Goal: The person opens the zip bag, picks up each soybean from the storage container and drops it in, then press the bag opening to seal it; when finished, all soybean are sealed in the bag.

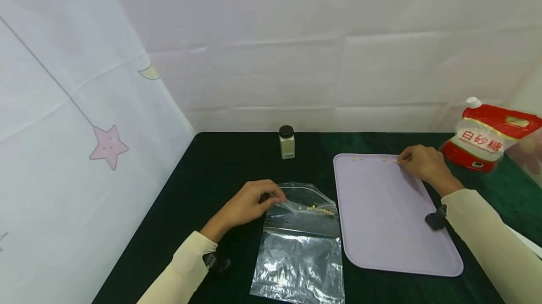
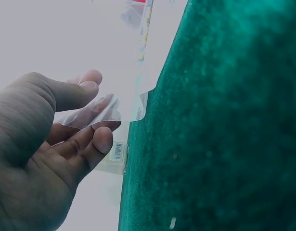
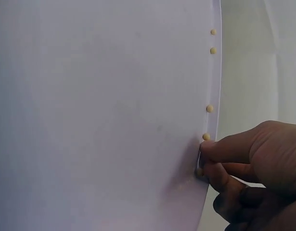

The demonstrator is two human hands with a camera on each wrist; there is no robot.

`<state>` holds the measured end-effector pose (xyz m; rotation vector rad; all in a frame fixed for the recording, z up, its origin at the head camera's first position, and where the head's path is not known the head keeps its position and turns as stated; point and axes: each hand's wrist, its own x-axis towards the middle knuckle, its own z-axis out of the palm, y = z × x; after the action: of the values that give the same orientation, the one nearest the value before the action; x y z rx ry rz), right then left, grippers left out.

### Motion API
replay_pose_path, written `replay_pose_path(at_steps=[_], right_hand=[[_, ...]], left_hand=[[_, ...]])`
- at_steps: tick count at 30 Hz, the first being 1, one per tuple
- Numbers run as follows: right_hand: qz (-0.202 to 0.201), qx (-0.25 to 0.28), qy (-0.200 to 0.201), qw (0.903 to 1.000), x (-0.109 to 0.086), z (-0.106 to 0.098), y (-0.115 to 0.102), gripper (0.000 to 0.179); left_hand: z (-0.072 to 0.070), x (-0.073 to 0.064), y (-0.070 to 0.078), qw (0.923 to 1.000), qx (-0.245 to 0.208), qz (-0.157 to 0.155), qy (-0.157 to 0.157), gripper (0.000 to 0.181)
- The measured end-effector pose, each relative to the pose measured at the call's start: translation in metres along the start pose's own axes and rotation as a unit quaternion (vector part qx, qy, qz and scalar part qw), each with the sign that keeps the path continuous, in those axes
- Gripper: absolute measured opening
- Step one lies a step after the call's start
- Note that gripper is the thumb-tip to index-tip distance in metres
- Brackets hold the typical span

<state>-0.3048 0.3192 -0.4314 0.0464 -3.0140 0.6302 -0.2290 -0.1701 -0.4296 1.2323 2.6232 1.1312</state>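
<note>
Right hand (image 1: 423, 163) pinches a small, round, roll-prone bean (image 3: 199, 171) at the lilac tray's (image 1: 394, 228) far rim, best taken by fingertips; left hand (image 1: 250, 203) pinches open the limp zip bag (image 1: 300, 243).

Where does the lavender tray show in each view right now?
Head: lavender tray lies right of centre on the green cloth, right hand at its far edge.
Left wrist: not in view.
Right wrist: the tray fills the left and centre.
Shared landmark: yellow beans along the far rim.
</note>
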Motion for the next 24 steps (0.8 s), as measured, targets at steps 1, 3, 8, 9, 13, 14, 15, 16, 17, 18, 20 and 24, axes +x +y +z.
replay_pose_path(at_steps=[1, 3, 8, 9, 13, 14, 15, 16, 17, 18, 20, 24], right_hand=[[0.000, -0.005, 0.001, 1.0000, -0.0007, -0.0004, -0.0005, 0.024], [-0.002, -0.013, 0.004, 0.9999, -0.0015, -0.0013, -0.0004, 0.024], [0.001, -0.019, -0.001, 0.9998, -0.0035, -0.0028, 0.0035, 0.024], [0.002, -0.019, -0.005, 0.9998, -0.0040, -0.0031, 0.0043, 0.023], [-0.005, -0.029, -0.016, 0.9994, -0.0036, -0.0040, 0.0038, 0.021], [-0.006, -0.033, -0.018, 0.9993, -0.0036, -0.0042, 0.0034, 0.021], [-0.008, -0.040, -0.018, 0.9990, -0.0037, -0.0044, 0.0030, 0.020], [-0.010, -0.047, -0.017, 0.9987, -0.0037, -0.0045, 0.0026, 0.020], [-0.012, -0.053, -0.016, 0.9984, -0.0039, -0.0047, 0.0022, 0.019], [-0.013, -0.059, -0.015, 0.9981, -0.0041, -0.0049, 0.0020, 0.019], [-0.016, -0.069, -0.012, 0.9974, -0.0046, -0.0052, 0.0018, 0.017], [-0.029, -0.084, -0.004, 0.9960, -0.0048, -0.0051, 0.0015, 0.013]], left_hand=[[-0.0001, 0.0002, 0.0001, 1.0000, 0.001, 0.000, 0.001, 0.016], [-0.0006, 0.0002, 0.0006, 1.0000, 0.003, -0.003, 0.003, 0.016], [-0.0004, 0.0005, 0.0007, 1.0000, -0.002, -0.005, 0.001, 0.016], [0.0000, 0.0006, 0.0004, 1.0000, -0.003, -0.005, 0.000, 0.016], [0.0002, 0.0002, -0.0005, 1.0000, -0.005, -0.005, 0.000, 0.016], [0.0001, 0.0002, -0.0004, 1.0000, -0.005, -0.005, 0.000, 0.016], [-0.0001, 0.0003, -0.0002, 1.0000, -0.004, -0.004, 0.000, 0.016], [-0.0001, 0.0004, 0.0000, 1.0000, -0.004, -0.003, 0.000, 0.016], [-0.0001, 0.0005, -0.0002, 1.0000, -0.005, -0.003, 0.000, 0.016], [-0.0001, 0.0006, -0.0001, 1.0000, -0.006, -0.002, 0.000, 0.016], [-0.0001, 0.0009, 0.0003, 1.0000, -0.006, -0.001, -0.001, 0.017], [0.0001, 0.0008, -0.0005, 1.0000, -0.004, 0.000, 0.000, 0.017]])
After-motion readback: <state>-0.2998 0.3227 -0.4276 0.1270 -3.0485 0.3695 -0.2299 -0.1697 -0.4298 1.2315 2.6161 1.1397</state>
